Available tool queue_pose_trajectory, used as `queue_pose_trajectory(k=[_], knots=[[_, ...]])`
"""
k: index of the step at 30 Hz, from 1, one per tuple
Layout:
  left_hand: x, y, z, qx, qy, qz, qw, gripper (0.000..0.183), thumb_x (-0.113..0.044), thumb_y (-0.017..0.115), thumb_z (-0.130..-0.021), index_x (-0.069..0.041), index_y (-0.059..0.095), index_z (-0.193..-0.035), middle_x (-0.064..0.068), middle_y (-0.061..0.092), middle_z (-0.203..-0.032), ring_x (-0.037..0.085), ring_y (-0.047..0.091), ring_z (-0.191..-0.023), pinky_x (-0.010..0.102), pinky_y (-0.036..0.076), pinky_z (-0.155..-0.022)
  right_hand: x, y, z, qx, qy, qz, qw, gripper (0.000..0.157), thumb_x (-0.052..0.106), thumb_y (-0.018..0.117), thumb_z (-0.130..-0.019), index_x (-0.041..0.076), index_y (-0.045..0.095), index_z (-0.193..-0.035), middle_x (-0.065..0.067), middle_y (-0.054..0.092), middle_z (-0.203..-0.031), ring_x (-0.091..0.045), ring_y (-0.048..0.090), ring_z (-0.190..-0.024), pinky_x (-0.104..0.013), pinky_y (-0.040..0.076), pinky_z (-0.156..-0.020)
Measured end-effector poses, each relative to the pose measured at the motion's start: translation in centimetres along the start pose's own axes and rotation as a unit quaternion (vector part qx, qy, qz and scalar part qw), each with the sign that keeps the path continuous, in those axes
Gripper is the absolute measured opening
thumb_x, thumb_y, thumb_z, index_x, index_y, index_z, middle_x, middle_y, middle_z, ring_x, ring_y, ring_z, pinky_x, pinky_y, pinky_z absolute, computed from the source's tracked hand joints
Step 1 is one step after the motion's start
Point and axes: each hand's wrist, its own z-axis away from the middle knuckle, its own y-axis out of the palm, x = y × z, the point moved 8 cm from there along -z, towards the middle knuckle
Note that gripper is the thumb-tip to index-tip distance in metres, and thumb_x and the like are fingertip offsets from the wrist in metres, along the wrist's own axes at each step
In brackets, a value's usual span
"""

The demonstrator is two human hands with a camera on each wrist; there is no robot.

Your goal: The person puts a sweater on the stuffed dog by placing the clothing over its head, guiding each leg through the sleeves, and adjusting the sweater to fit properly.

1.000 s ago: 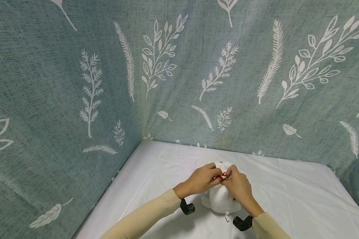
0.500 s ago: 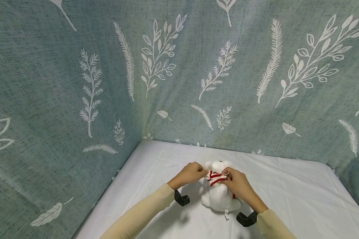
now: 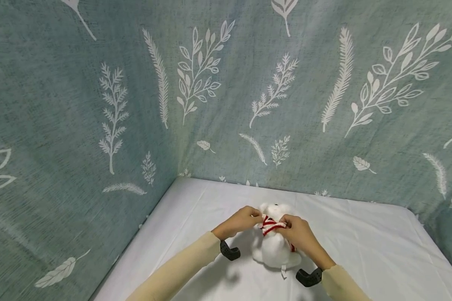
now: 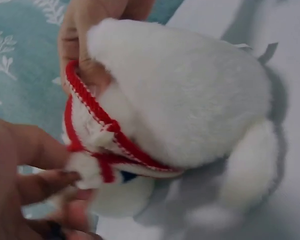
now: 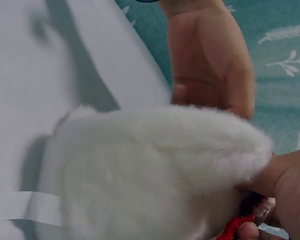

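A white plush toy animal [image 3: 276, 250] sits on the white-covered surface, its back to me. Round its neck lies a small knitted garment [image 3: 272, 225], white with red trim; a blue patch shows in the left wrist view. At the garment's left end, my left hand [image 3: 241, 219] pinches the knit, fingers [image 4: 40, 185] bent against a white bit of it. On the other side my right hand [image 3: 299, 234] holds the red edge between thumb and fingers [image 5: 280, 175]. More red trim shows at the toy's right side, below my right hand. The toy's front is hidden.
White cloth [image 3: 211, 200] covers the surface under the toy. Grey-green leaf-patterned fabric [image 3: 226, 104] hangs behind it and along the left. A white tag [image 3: 283, 271] sticks out from the toy's base. Black wrist devices [image 3: 229, 251] hang below both wrists.
A second ago both hands met at the toy's neck, covering the knit. My left hand has moved left, and the red-and-white garment shows stretched between the hands. Little differs over the last half second.
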Motion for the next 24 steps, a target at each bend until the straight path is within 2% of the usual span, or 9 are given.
queue_pose_trajectory(k=[4, 6, 8, 12, 15, 19, 24], knots=[[-1.2, -0.1, 0.2, -0.008, 0.07, -0.031, 0.9971, 0.021, -0.02, 0.061, -0.102, -0.01, 0.075, -0.09, -0.004, 0.058, -0.1, 0.011, 0.051, -0.087, 0.029, 0.043, -0.073, -0.3, 0.2, 0.2, -0.006, 0.02, -0.008, 1.0, 0.023, 0.016, 0.077, -0.086, 0.015, 0.06, -0.072, 0.004, 0.046, -0.06, -0.011, 0.041, -0.053, -0.026, 0.033, -0.049], [-1.8, 0.1, 0.2, 0.009, 0.105, -0.043, 0.9935, 0.017, -0.018, 0.061, -0.102, -0.014, 0.075, -0.093, -0.007, 0.059, -0.099, 0.009, 0.052, -0.084, 0.027, 0.044, -0.073, -0.5, 0.1, 0.3, -0.013, 0.028, -0.014, 0.999, 0.022, 0.015, 0.077, -0.085, 0.015, 0.06, -0.07, 0.004, 0.047, -0.059, -0.011, 0.041, -0.05, -0.026, 0.032, -0.046], [-2.2, 0.4, 0.2, 0.035, 0.121, -0.046, 0.991, 0.019, -0.017, 0.057, -0.104, -0.012, 0.072, -0.093, -0.005, 0.058, -0.091, 0.008, 0.051, -0.075, 0.025, 0.043, -0.068, -0.5, 0.1, 0.3, -0.018, 0.03, -0.019, 0.999, 0.021, 0.013, 0.076, -0.085, 0.014, 0.061, -0.07, 0.003, 0.047, -0.057, -0.011, 0.041, -0.048, -0.026, 0.032, -0.045], [-2.4, 0.5, -0.1, 0.058, 0.116, -0.057, 0.9899, 0.022, -0.016, 0.049, -0.109, -0.01, 0.07, -0.103, 0.004, 0.064, -0.081, 0.009, 0.049, -0.055, 0.024, 0.042, -0.057, -0.6, -0.1, 0.5, -0.025, 0.025, -0.017, 0.999, 0.019, 0.01, 0.074, -0.085, 0.015, 0.062, -0.072, 0.003, 0.048, -0.059, -0.011, 0.041, -0.049, -0.026, 0.033, -0.045], [-2.6, 0.3, -0.4, 0.05, 0.107, -0.088, 0.989, 0.019, -0.012, 0.056, -0.106, -0.01, 0.072, -0.115, 0.006, 0.072, -0.085, 0.014, 0.055, -0.05, 0.023, 0.045, -0.052, -0.7, -0.1, 0.5, -0.022, 0.027, -0.022, 0.999, 0.016, 0.007, 0.073, -0.085, 0.014, 0.063, -0.074, 0.002, 0.05, -0.06, -0.011, 0.043, -0.049, -0.026, 0.035, -0.045], [-2.9, 0.1, -0.7, 0.047, 0.107, -0.137, 0.9836, 0.015, -0.008, 0.068, -0.099, -0.01, 0.077, -0.111, -0.001, 0.075, -0.087, 0.024, 0.067, -0.061, 0.022, 0.05, -0.054, -0.7, 0.0, 0.6, -0.007, 0.033, -0.038, 0.999, 0.01, 0.004, 0.071, -0.085, 0.012, 0.069, -0.08, 0.001, 0.057, -0.065, -0.013, 0.046, -0.051, -0.028, 0.038, -0.047], [-3.2, 0.3, -0.9, 0.075, 0.12, -0.183, 0.9728, 0.009, -0.009, 0.076, -0.093, -0.012, 0.08, -0.101, -0.008, 0.073, -0.089, 0.013, 0.066, -0.078, 0.02, 0.049, -0.067, -0.3, 0.0, 0.9, 0.039, 0.025, -0.073, 0.996, 0.012, 0.001, 0.07, -0.087, 0.008, 0.075, -0.095, -0.001, 0.064, -0.078, -0.016, 0.052, -0.064, -0.028, 0.043, -0.053]])
